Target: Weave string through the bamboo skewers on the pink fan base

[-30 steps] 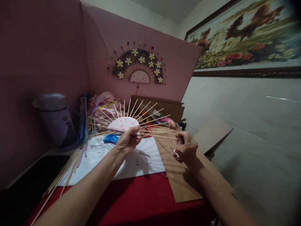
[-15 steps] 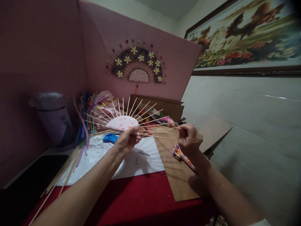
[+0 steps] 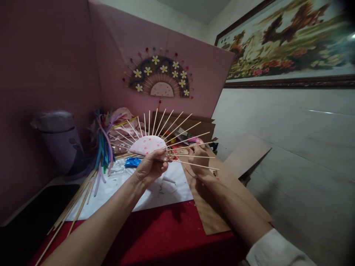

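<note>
My left hand is closed on the right end of a half-round fan base, white-pink with red dots, thumb on its front face. Thin wooden sticks spread from the base's curved edge like rays. Behind the right-hand sticks is my right hand, its fingers bent beside a pile of loose sticks over the cardboard. Sticks cross in front of those fingers, so whether they grip anything is unclear. Under the fan, a blue packet lies on white paper.
A finished flowered fan hangs on the pink wall behind. Coloured pipe cleaners and long sticks lie at the left, near a lidded purple bin. Brown cardboard covers the right of the red cloth.
My right hand has moved left and forward, from the stick ends to beside the loose pile. The fan has shifted slightly right in my left hand. The flower-patterned tool is now mostly hidden behind my right arm.
</note>
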A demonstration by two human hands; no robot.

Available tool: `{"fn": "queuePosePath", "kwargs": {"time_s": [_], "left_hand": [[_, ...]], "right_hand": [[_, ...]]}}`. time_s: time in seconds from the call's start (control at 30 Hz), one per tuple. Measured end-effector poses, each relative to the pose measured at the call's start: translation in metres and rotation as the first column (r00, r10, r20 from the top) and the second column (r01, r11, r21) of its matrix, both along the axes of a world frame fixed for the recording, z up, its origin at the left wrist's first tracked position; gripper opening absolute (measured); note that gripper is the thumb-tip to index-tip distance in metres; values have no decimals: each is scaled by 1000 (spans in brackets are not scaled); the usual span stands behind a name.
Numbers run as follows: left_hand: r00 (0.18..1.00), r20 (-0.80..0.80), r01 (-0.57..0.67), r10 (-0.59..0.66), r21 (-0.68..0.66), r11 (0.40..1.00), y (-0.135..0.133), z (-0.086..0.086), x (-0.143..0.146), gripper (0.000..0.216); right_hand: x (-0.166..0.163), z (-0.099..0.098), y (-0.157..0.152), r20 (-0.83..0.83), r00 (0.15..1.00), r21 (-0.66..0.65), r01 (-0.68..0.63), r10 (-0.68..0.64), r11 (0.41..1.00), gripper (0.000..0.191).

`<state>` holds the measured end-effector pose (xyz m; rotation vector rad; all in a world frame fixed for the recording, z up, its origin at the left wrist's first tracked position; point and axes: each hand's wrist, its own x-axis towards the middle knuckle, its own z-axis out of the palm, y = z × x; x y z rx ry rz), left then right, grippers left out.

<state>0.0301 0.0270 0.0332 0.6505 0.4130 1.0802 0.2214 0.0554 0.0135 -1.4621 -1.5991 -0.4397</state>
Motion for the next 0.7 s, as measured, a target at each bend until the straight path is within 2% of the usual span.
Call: {"fn": "queuePosePath", "kwargs": {"time_s": [0.17, 0.23, 0.37, 0.43, 0.5, 0.57, 0.63, 0.7], "left_hand": [[992, -76, 107, -105, 29, 994, -5, -1, 4, 14], [991, -87, 102, -101, 10, 995, -7, -1, 5, 15], [996, -61, 69, -68, 19, 997, -7, -1, 6, 13], [998, -28, 59, -58, 14, 998, -6, -1, 6, 12], [999, 13, 45, -45, 13, 999, -4, -1, 5, 12], [999, 40, 36, -37, 21, 999, -3, -1, 5, 11], [998, 50, 44, -45, 25, 999, -2, -1, 4, 11], [997, 53, 61, -61, 19, 998, -2, 0, 2, 8]], "right_hand": [[-22, 4, 21, -160, 987, -154, 5, -30, 988, 13], [-29, 3, 27, -195, 980, -208, -12, -29, 978, 14], [-39, -5, 32, -207, 978, -221, -37, -10, 975, 18], [-41, -11, 31, -214, 976, -235, -96, 45, 967, 17], [-43, -17, 26, -245, 949, -239, -259, 200, 936, 15], [-44, -18, 18, -321, 836, -169, -513, 445, 842, 15], [-45, -15, 6, -441, 619, -32, -735, 650, 678, 18], [-46, -10, -7, -584, 392, 84, -841, 710, 534, 21]]}}
